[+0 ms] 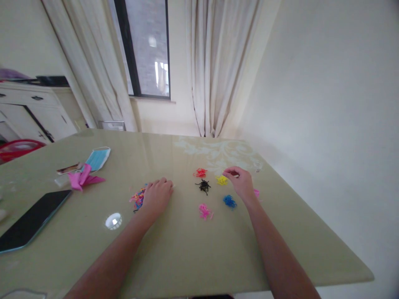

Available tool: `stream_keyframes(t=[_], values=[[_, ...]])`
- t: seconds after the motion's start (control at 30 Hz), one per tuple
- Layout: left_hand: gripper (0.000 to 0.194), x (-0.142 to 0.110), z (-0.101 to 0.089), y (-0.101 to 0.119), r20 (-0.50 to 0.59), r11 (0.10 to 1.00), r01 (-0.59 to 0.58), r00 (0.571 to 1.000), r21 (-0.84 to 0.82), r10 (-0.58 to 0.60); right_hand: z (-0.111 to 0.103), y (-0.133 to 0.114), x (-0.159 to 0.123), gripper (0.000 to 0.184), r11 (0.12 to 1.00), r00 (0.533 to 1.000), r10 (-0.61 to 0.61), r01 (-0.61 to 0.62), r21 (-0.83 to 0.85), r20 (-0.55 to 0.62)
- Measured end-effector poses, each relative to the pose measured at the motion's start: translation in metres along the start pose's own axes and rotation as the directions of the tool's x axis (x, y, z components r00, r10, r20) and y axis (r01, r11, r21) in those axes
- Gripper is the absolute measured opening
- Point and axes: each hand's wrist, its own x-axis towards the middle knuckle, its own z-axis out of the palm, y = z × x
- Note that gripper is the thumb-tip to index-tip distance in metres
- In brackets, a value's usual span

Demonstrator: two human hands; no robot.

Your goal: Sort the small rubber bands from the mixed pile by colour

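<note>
My left hand (158,194) lies palm down on the table, its fingers spread out beside and partly over a mixed pile (137,198) of small colourful stringy pieces. Above the yellow pile (222,180), my right hand (240,182) has its thumb and forefinger pinched together; what sits between them is too small to make out. Around it lie single-colour piles of similar pieces: red (200,172), black (203,186), blue (230,202) and pink (205,211). Another bit of pink (257,193) peeks out behind my right wrist.
To the left on the glossy table (187,257) are a dark-screened tablet (34,218), a folded pink paper shape (83,178) and a blue face mask (98,159). A white wall (336,124) runs along the right; curtains (215,66) hang at the back.
</note>
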Motion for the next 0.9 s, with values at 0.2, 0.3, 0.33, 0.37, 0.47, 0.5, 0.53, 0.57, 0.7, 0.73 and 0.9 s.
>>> stream_keyframes(t=[0.2, 0.3, 0.33, 0.37, 0.47, 0.5, 0.53, 0.57, 0.7, 0.73, 0.9], values=[[0.029, 0.005, 0.002, -0.003, -0.018, 0.999, 0.017, 1.0, -0.043, -0.018, 0.013, 0.028, 0.002, 0.011, 0.987, 0.999, 0.041, -0.041, -0.155, 0.0], [0.028, 0.006, 0.004, -0.005, -0.037, 0.997, 0.016, 0.999, -0.076, -0.019, 0.016, 0.034, 0.002, 0.012, 0.979, 0.999, 0.052, -0.05, -0.198, 0.006], [0.027, 0.007, 0.005, -0.006, -0.046, 0.996, 0.015, 0.999, -0.091, -0.019, 0.017, 0.035, 0.002, 0.011, 0.977, 0.998, 0.057, -0.054, -0.207, 0.01], [0.026, 0.008, 0.006, -0.006, -0.055, 0.994, 0.015, 0.998, -0.106, -0.02, 0.017, 0.036, 0.003, 0.011, 0.976, 0.998, 0.06, -0.056, -0.212, 0.014], [0.026, 0.011, 0.01, -0.004, -0.081, 0.99, 0.008, 0.997, -0.141, -0.019, 0.015, 0.033, 0.003, 0.012, 0.977, 0.998, 0.057, -0.052, -0.208, 0.014], [0.025, 0.012, 0.012, -0.003, -0.087, 0.989, 0.0, 0.996, -0.149, -0.013, 0.013, 0.031, 0.002, 0.013, 0.978, 0.999, 0.05, -0.048, -0.201, 0.009], [0.024, 0.012, 0.013, -0.002, -0.092, 0.988, -0.01, 0.996, -0.156, -0.004, 0.012, 0.028, 0.002, 0.014, 0.98, 0.999, 0.041, -0.04, -0.193, 0.0], [0.024, 0.013, 0.014, -0.001, -0.098, 0.986, -0.021, 0.995, -0.164, 0.005, 0.011, 0.024, 0.001, 0.015, 0.982, 1.0, 0.029, -0.031, -0.184, -0.01], [0.023, 0.014, 0.016, 0.002, -0.14, 0.973, -0.058, 0.99, -0.222, 0.027, 0.01, 0.003, -0.007, 0.018, 0.99, 0.999, -0.037, 0.032, -0.139, -0.033], [0.023, 0.013, 0.015, 0.003, -0.151, 0.967, -0.074, 0.988, -0.245, 0.037, 0.011, -0.005, -0.01, 0.018, 0.991, 0.998, -0.054, 0.051, -0.12, -0.027], [0.022, 0.004, 0.005, 0.018, -0.236, 0.805, -0.251, 0.961, -0.537, 0.142, 0.027, -0.041, -0.032, 0.025, 0.975, 0.962, -0.18, 0.147, 0.166, 0.206]])
